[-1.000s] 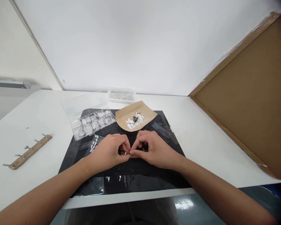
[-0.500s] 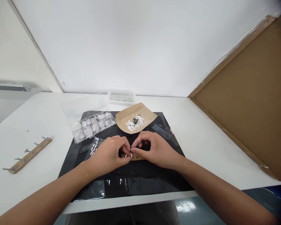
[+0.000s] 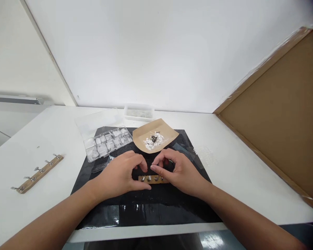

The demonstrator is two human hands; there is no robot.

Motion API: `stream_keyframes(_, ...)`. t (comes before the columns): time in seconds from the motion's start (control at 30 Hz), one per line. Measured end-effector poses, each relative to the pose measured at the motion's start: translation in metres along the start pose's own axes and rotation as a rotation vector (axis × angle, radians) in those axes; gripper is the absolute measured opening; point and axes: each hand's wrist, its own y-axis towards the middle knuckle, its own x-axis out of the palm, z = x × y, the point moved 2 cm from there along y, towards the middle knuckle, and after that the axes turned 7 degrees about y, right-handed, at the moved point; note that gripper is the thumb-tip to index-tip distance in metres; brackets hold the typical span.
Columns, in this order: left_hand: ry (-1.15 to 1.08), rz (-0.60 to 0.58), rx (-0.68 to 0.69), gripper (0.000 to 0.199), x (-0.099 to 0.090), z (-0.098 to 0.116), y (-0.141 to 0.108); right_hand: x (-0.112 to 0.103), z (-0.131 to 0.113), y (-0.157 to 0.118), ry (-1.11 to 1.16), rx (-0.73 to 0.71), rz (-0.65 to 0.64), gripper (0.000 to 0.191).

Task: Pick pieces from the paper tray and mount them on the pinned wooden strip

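A short wooden strip (image 3: 153,180) with several small metal clips lies on the black mat (image 3: 135,208) between my hands. Small white pieces show at a couple of its clips. My left hand (image 3: 122,172) is at the strip's left end, thumb and forefinger spread apart with nothing between them. Over the strip's right end is my right hand (image 3: 184,172), its thumb and forefinger tips brought together. Whatever they pinch, if anything, is too small to make out. The right hand covers that end of the strip.
Behind my hands, a brown paper sheet (image 3: 167,130) holds white flakes and dark bits. A clear compartment case (image 3: 108,142) of whitish pieces lies open beside it. At the back stands a translucent tub (image 3: 138,117). Another wooden clip strip (image 3: 40,173) lies left; a cardboard panel (image 3: 276,114) rises right.
My left finger and thumb have spread and come off the strip, exposing more of its clips. My right hand has drawn slightly up and away. The whole view has shifted a little.
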Motion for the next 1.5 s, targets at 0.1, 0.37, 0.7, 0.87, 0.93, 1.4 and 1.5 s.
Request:
stream_keyframes(0.1, 0.083, -0.031, 0.021, 0.048, -0.024, -0.010, -0.004, -0.005, 0.000, 0.001, -0.067, -0.031, 0.088, 0.025)
stream_keyframes(0.37, 0.366, -0.133, -0.040, 0.050, -0.062, -0.044, -0.017, -0.009, 0.005, 0.002, -0.044, -0.047, 0.124, 0.041)
stream_keyframes(0.7, 0.409, -0.219, -0.132, 0.054, -0.048, -0.060, -0.014, -0.011, 0.001, 0.001, -0.034, -0.027, 0.170, 0.034)
stream_keyframes(0.87, 0.369, -0.245, -0.140, 0.053, -0.048, -0.059, -0.012, -0.012, 0.001, 0.000, -0.037, -0.028, 0.161, 0.031)
stream_keyframes(0.93, 0.356, -0.233, -0.127, 0.048, -0.049, -0.058, -0.011, -0.012, 0.000, 0.000, -0.036, -0.040, 0.164, 0.031)
stream_keyframes(1.4, 0.169, -0.082, 0.003, 0.021, -0.062, -0.042, -0.012, -0.001, -0.004, 0.002, -0.016, -0.113, 0.059, 0.027)
stream_keyframes(1.5, 0.040, -0.046, 0.072, 0.022, -0.062, -0.033, -0.011, 0.003, -0.007, 0.001, 0.009, -0.152, 0.059, 0.022)
